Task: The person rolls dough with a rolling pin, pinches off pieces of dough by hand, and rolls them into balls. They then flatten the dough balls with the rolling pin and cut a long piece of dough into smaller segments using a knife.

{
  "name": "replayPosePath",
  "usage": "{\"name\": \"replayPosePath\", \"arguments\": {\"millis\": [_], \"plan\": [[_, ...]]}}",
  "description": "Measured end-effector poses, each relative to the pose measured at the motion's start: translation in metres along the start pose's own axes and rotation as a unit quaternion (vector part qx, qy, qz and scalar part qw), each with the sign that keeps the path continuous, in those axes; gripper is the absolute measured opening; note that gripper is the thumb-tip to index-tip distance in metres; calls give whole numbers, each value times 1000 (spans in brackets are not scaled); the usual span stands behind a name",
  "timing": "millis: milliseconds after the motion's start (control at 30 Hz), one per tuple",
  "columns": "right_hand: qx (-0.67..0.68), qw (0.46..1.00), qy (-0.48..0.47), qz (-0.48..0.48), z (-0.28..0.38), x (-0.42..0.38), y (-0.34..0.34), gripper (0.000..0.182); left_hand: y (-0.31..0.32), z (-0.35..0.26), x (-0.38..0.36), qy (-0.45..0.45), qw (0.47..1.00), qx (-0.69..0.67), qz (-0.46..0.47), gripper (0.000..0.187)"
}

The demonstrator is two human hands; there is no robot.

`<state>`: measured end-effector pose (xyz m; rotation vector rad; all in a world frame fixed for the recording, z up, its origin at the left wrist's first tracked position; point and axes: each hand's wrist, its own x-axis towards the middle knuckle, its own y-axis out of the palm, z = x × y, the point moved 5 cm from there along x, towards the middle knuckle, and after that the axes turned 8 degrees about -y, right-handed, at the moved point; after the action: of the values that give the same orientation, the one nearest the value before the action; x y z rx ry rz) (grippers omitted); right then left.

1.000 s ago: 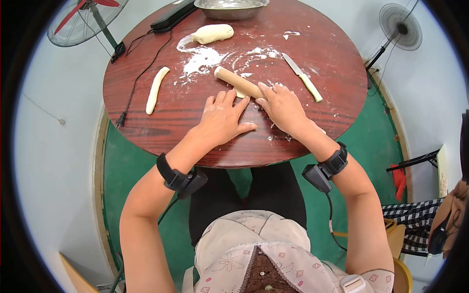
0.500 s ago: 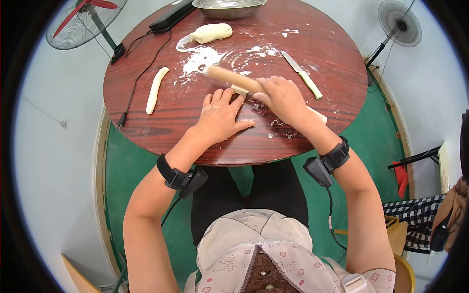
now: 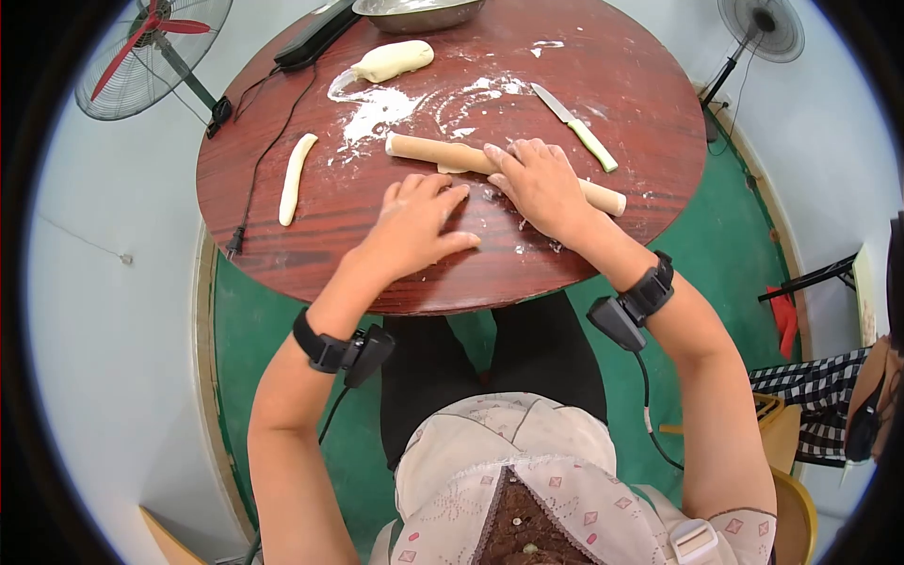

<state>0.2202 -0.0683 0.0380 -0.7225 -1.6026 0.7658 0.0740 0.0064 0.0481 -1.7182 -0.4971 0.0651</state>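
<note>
A wooden rolling pin lies slantwise across the near middle of the table. My right hand is on its right half, fingers over the wood, shut on it. From under the pin shows the edge of a small flat piece of dough, mostly hidden. My left hand is open beside it, palm down, fingers slightly bent and apart, fingertips close to the dough's edge. White flour is spread on the wood beyond the pin.
A thin dough strip lies at left, a thicker dough roll farther back. A knife with a pale green handle rests at right. A metal basin, a long black case and a power cord are on the round table.
The rolling pin has come down onto the dough piece and sits still instead of blurred. My left fingertips have drawn back slightly from the dough. The whole view has shifted a little.
</note>
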Motion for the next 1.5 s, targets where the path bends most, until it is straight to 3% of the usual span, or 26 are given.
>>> {"name": "replayPosePath", "arguments": {"millis": [100, 133, 200, 300, 400, 633, 767, 833, 967, 1100, 1200, 1333, 1500], "plan": [[3, 1000, -13, 9, 1, -10, -5, 32, -29, 17, 6, -125, 968, -219, -6, 43], [12, 1000, -19, 11, -1, -11, -4, 32, -47, 12, 13, -100, 942, -309, -81, 31], [26, 999, 19, 15, -13, -4, 0, 29, -58, 38, 34, -160, 966, -194, -60, 36], [-44, 999, -2, -3, -32, 4, 10, 29, -16, 69, 78, -79, 988, 84, -102, 47], [-9, 1000, -2, 6, -26, 0, 4, 28, 7, 59, 74, -143, 983, 88, 77, 53], [-18, 999, -18, -20, -12, -26, -14, 30, -2, 36, 17, -98, 986, 120, 56, 56], [9, 1000, 13, -19, -20, -19, -9, 31, -3, 34, 23, -109, 981, 147, 63, 57], [33, 998, 38, 29, -21, -18, -8, 33, -5, 30, 22, -114, 983, 125, 72, 55], [31, 998, -33, 33, -16, -30, -16, 38, -20, 38, 31, -120, 984, 13, 134, 50], [46, 997, -55, -16, -9, -33, -25, 36, -24, 54, 69, -124, 990, -67, 20, 34], [66, 995, -57, -41, -5, -39, -26, 34, 11, 65, 81, -238, 924, -189, 231, 32], [82, 993, -52, -73, -3, -44, -31, 32, 19, 57, 81, -221, 949, -75, 213, 27], [114, 987, -65, -96, -4, -44, -33, 29, 16, 64, 80, -235, 949, -163, 132, 24]]}}
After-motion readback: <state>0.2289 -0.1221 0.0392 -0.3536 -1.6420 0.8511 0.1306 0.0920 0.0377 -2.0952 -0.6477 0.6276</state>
